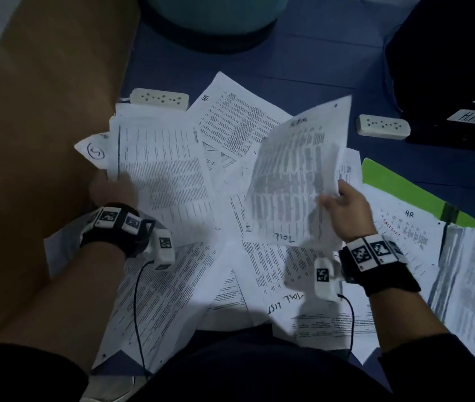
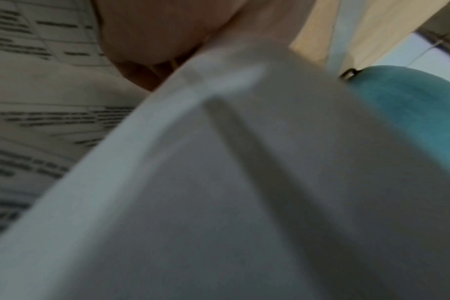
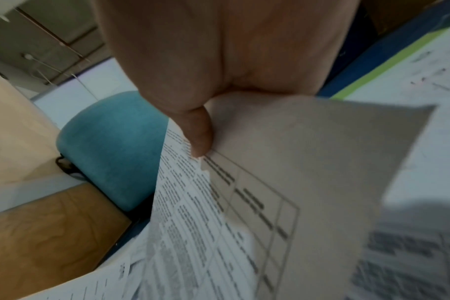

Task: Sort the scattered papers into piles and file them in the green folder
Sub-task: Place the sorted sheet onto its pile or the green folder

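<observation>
Scattered papers (image 1: pixel 230 274): white printed sheets, dense text and tables, overlapping on the blue floor (image 1: pixel 303 71); some carry handwritten marks ("HR", "TOOL LIST").

Green folder (image 1: pixel 404 190): lies open on the floor at right, with a stack of sheets on it, top one marked "HR".

Right hand (image 1: pixel 343 207): pinches the edge of a lifted sheet (image 1: pixel 297 169), which stands curled above the pile.

Left hand (image 1: pixel 111 187): at the left edge of a sheet with a table (image 1: pixel 166 175); blurred in the head view, so whether it is gripping cannot be told.

Head view only: two white power strips (image 1: pixel 159 99), black box with white labels (image 1: pixel 462 82).

Right wrist view: thumb (image 3: pixel 198 132) on the printed face of the held sheet; teal stool (image 3: pixel 110 146) behind.

Left wrist view: mostly blurred white paper and part of the palm.
</observation>
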`<action>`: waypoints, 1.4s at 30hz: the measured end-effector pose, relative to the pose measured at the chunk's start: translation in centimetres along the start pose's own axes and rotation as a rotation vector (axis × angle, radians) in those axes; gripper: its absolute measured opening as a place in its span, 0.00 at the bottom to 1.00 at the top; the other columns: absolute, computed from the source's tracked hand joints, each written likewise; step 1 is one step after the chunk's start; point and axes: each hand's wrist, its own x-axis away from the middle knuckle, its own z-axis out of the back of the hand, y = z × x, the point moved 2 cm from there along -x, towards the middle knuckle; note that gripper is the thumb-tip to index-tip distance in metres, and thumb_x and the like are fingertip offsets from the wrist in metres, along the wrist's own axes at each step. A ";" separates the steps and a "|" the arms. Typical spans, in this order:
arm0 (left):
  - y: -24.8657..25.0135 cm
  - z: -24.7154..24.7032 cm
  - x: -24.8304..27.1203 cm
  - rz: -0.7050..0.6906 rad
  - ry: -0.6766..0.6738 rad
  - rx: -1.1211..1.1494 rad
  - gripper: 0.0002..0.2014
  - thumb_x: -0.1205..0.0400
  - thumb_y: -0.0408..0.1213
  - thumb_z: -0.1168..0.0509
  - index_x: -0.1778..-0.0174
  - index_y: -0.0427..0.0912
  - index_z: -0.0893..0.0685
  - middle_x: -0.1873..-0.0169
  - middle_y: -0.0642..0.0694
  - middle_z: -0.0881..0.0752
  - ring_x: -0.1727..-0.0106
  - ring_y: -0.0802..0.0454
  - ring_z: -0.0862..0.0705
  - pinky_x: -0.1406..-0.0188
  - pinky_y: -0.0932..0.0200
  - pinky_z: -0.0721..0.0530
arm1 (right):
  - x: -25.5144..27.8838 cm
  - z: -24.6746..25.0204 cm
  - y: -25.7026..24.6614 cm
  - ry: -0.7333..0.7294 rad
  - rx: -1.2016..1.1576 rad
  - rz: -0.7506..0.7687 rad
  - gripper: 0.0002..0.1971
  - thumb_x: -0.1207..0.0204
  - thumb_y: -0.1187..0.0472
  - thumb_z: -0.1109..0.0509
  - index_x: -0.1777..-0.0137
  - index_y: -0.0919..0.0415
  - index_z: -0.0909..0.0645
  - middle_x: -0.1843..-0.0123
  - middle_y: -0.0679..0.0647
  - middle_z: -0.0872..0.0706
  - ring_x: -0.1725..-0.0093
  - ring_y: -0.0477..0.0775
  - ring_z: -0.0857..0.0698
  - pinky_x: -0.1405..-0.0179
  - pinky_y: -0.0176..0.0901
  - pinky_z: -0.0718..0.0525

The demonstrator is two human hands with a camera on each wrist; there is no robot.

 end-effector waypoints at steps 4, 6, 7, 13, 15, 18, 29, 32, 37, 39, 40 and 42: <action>3.1 1.6 1.7 -0.172 0.067 0.102 0.14 0.20 0.32 0.38 0.39 0.33 0.22 0.50 0.45 0.21 0.48 0.48 0.20 0.59 0.70 0.28 | 0.5 2.8 -2.3 0.076 -0.116 0.163 0.04 0.21 0.67 0.33 0.52 0.69 0.21 0.64 0.45 0.17 0.73 0.29 0.20 0.73 0.27 0.23; 4.7 2.2 2.4 -0.322 0.039 0.193 0.18 0.24 0.33 0.34 0.39 0.34 0.23 0.50 0.47 0.22 0.49 0.50 0.20 0.51 0.64 0.21 | 1.2 4.1 -3.7 0.084 -0.182 0.241 0.02 0.22 0.69 0.32 0.51 0.66 0.20 0.62 0.41 0.16 0.70 0.27 0.19 0.71 0.21 0.23; 5.5 2.3 2.9 -0.406 0.025 0.247 0.20 0.26 0.32 0.33 0.38 0.33 0.24 0.49 0.46 0.21 0.48 0.51 0.20 0.46 0.59 0.19 | 1.5 4.7 -4.2 0.084 -0.214 0.271 0.04 0.22 0.69 0.32 0.50 0.62 0.19 0.63 0.38 0.15 0.68 0.26 0.19 0.68 0.20 0.22; 9.1 2.5 6.8 -0.700 -0.288 0.485 0.36 0.27 0.23 0.39 0.20 0.41 0.39 0.24 0.42 0.29 0.23 0.46 0.30 0.25 0.40 0.30 | 2.8 6.2 -5.5 0.002 -0.472 0.309 0.18 0.23 0.76 0.35 0.54 0.50 0.15 0.61 0.39 0.10 0.60 0.38 0.14 0.59 0.34 0.16; 9.4 2.4 7.9 -0.707 -0.415 0.523 0.39 0.26 0.24 0.39 0.18 0.45 0.43 0.21 0.43 0.34 0.21 0.47 0.33 0.24 0.38 0.32 | 3.1 5.8 -5.5 -0.035 -0.556 0.281 0.20 0.23 0.77 0.36 0.56 0.49 0.13 0.60 0.42 0.09 0.59 0.41 0.13 0.59 0.36 0.16; 8.2 2.1 9.8 -0.635 -0.472 0.459 0.38 0.22 0.22 0.41 0.17 0.42 0.49 0.19 0.50 0.41 0.23 0.70 0.37 0.21 0.61 0.37 | 3.2 3.5 -4.3 -0.109 -0.588 0.154 0.12 0.22 0.74 0.35 0.52 0.57 0.16 0.61 0.45 0.09 0.60 0.44 0.12 0.60 0.38 0.14; -5.0 1.3 10.3 -0.095 -0.725 0.361 0.30 0.19 0.64 0.44 0.20 0.63 0.37 0.23 0.54 0.30 0.24 0.55 0.30 0.23 0.42 0.33 | 5.0 -8.5 1.1 -0.432 0.103 -0.086 0.21 0.22 0.53 0.29 0.32 0.61 0.23 0.35 0.56 0.16 0.42 0.55 0.17 0.44 0.46 0.19; -6.3 2.2 12.0 0.069 -0.781 0.524 0.36 0.30 0.76 0.43 0.33 0.57 0.21 0.40 0.56 0.15 0.41 0.57 0.15 0.41 0.48 0.17 | 6.0 -10.4 2.2 -0.393 0.192 -0.123 0.17 0.22 0.55 0.30 0.38 0.64 0.22 0.44 0.58 0.15 0.47 0.56 0.17 0.53 0.41 0.23; -4.9 3.8 13.8 0.036 -0.749 0.420 0.21 0.19 0.40 0.35 0.30 0.38 0.25 0.55 0.42 0.14 0.60 0.51 0.12 0.62 0.56 0.13 | 6.7 -11.1 2.1 -0.409 0.154 -0.109 0.08 0.22 0.56 0.30 0.54 0.60 0.23 0.59 0.51 0.18 0.54 0.56 0.19 0.61 0.39 0.24; -3.7 4.2 14.5 -0.006 -0.742 0.433 0.12 0.16 0.27 0.41 0.39 0.29 0.22 0.57 0.30 0.16 0.57 0.42 0.12 0.70 0.65 0.16 | 6.7 -11.1 1.8 -0.431 0.039 -0.099 0.11 0.23 0.54 0.30 0.48 0.61 0.20 0.52 0.54 0.14 0.51 0.58 0.16 0.55 0.42 0.20; -2.7 4.7 15.2 -0.030 -0.770 0.458 0.10 0.15 0.28 0.43 0.42 0.29 0.20 0.56 0.28 0.17 0.53 0.36 0.14 0.64 0.65 0.17 | 6.7 -11.0 1.8 -0.436 -0.021 -0.125 0.15 0.25 0.52 0.29 0.44 0.61 0.19 0.48 0.56 0.13 0.49 0.58 0.15 0.51 0.46 0.19; -1.5 4.7 16.3 -0.069 -0.870 0.483 0.09 0.14 0.35 0.43 0.44 0.46 0.18 0.54 0.39 0.12 0.49 0.39 0.14 0.47 0.52 0.17 | 6.5 -11.2 2.4 -0.436 -0.148 -0.192 0.22 0.31 0.46 0.26 0.43 0.59 0.19 0.43 0.63 0.13 0.44 0.64 0.14 0.42 0.61 0.17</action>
